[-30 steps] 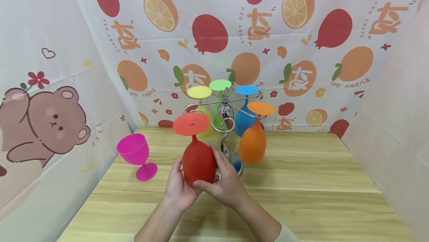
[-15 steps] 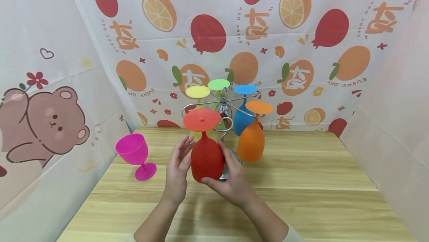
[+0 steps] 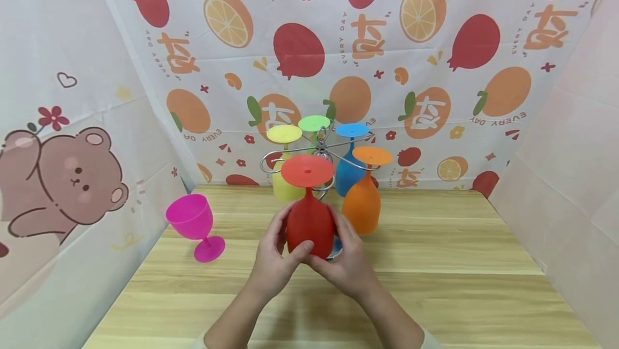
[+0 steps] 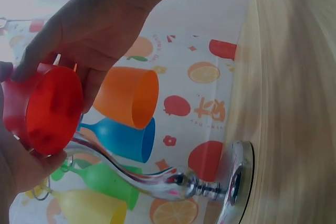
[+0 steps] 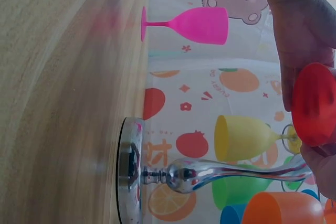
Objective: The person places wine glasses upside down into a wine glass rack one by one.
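Upside down between my two hands is a red goblet (image 3: 310, 225), its round foot on top and its mouth facing the table. My left hand (image 3: 273, 260) grips the bowl from the left, thumb across its front. From the right, my right hand (image 3: 350, 260) holds the same bowl, its thumb near the rim. Behind the goblet stands a chrome rack (image 4: 142, 177) with curled wire arms. On those arms hang a yellow goblet (image 3: 286, 180), a green goblet (image 4: 105, 179), a blue goblet (image 3: 349, 172) and an orange goblet (image 3: 362, 206), all mouth down.
A magenta goblet (image 3: 193, 220) stands upright at the left of the wooden table (image 3: 435, 284). The rack's round base (image 5: 130, 171) rests on the tabletop. A fruit-print cloth (image 3: 300, 91) hangs behind the table, with pale cloths at both sides.
The red goblet has moved right, in front of the rack's post. My left hand let go of its bowl, opened beside it, and now grips it again. My right hand kept its hold.
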The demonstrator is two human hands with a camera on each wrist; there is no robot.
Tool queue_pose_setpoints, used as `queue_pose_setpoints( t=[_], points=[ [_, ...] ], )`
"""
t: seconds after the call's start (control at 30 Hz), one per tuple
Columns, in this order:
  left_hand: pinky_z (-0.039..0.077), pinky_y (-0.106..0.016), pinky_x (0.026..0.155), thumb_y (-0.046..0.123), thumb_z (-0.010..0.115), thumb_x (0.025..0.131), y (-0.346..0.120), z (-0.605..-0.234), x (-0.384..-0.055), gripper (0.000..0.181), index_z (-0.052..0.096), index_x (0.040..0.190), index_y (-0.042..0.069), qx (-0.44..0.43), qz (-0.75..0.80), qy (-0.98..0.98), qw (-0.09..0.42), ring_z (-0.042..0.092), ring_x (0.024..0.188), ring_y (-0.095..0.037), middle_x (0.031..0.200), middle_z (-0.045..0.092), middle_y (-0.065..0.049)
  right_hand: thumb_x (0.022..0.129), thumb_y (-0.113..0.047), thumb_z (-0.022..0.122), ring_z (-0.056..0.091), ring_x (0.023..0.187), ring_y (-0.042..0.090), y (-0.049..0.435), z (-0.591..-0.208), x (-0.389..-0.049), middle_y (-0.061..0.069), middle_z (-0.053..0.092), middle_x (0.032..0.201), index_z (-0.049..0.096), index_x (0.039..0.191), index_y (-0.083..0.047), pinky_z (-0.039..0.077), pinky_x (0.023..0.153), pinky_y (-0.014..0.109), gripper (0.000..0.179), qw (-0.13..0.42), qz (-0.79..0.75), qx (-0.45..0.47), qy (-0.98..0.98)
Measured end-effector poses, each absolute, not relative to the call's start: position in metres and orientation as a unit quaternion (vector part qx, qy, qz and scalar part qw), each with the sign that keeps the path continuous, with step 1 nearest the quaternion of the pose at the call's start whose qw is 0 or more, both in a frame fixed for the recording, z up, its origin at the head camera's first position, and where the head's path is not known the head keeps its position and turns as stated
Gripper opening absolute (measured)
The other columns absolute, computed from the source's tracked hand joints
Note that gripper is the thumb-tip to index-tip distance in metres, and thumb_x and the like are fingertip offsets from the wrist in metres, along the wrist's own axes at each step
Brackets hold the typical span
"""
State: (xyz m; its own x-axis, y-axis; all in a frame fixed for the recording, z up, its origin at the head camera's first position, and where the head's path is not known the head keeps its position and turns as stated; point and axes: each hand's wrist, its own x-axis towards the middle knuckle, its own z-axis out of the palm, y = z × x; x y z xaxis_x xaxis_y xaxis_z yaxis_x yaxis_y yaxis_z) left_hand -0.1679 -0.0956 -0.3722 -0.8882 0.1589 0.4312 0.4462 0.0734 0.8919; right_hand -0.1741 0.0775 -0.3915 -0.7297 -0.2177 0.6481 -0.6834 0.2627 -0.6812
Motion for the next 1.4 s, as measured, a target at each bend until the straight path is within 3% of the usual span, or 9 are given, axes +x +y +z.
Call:
queue_pose_setpoints(
  t=[0.2,0.33,0.53,0.77,0.97,1.4],
  points=[
    [0.053,-0.029,0.095,0.018,0.074,0.087,-0.086,-0.37,-0.171,0.073,0.037,0.149,0.022,-0.215,-0.65,-0.721,0.109,0.05,0.126,-0.025,0.142,0.049,0.004,0.077,-0.018,0.085,0.052,0.124,0.021,0.085,-0.393,-0.176,0.006,0.048,0.142,0.029,0.154,-0.015,0.057,0.088,0.032,0.096,0.247,0.534,0.299,-0.752],
    [0.052,-0.03,0.096,0.02,0.075,0.086,-0.079,-0.369,-0.173,0.074,0.037,0.15,0.025,-0.202,-0.644,-0.731,0.104,0.05,0.127,-0.024,0.145,0.047,0.006,0.076,-0.013,0.085,0.055,0.121,0.024,0.089,-0.395,-0.178,0.009,0.049,0.141,0.029,0.153,-0.011,0.057,0.089,0.034,0.095,0.263,0.535,0.302,-0.744],
    [0.053,-0.036,0.097,0.024,0.076,0.085,-0.071,-0.368,-0.178,0.078,0.035,0.15,0.033,-0.197,-0.633,-0.743,0.093,0.048,0.129,-0.024,0.148,0.042,0.008,0.075,-0.008,0.083,0.055,0.122,0.025,0.094,-0.395,-0.181,0.009,0.048,0.142,0.026,0.153,-0.01,0.055,0.091,0.031,0.098,0.257,0.55,0.292,-0.739],
    [0.052,-0.037,0.098,0.024,0.078,0.082,-0.065,-0.368,-0.183,0.081,0.033,0.15,0.033,-0.192,-0.642,-0.738,0.085,0.047,0.129,-0.021,0.145,0.045,0.008,0.075,-0.004,0.08,0.055,0.123,0.026,0.097,-0.397,-0.183,0.009,0.047,0.143,0.022,0.155,-0.01,0.055,0.092,0.033,0.099,0.248,0.568,0.276,-0.735],
    [0.054,-0.037,0.095,0.029,0.077,0.083,-0.064,-0.369,-0.186,0.079,0.034,0.15,0.033,-0.189,-0.639,-0.741,0.081,0.049,0.128,-0.021,0.143,0.046,0.008,0.077,-0.007,0.077,0.056,0.123,0.027,0.094,-0.398,-0.185,0.005,0.046,0.145,0.022,0.154,-0.006,0.056,0.09,0.036,0.095,0.245,0.59,0.255,-0.725],
    [0.057,-0.037,0.09,0.03,0.074,0.086,-0.065,-0.373,-0.194,0.072,0.036,0.147,0.033,-0.178,-0.664,-0.725,0.053,0.047,0.13,-0.023,0.143,0.047,0.006,0.083,-0.014,0.078,0.053,0.127,0.025,0.091,-0.399,-0.185,0.001,0.047,0.147,0.021,0.155,-0.015,0.054,0.095,0.037,0.092,0.215,0.614,0.206,-0.731]
  ],
)
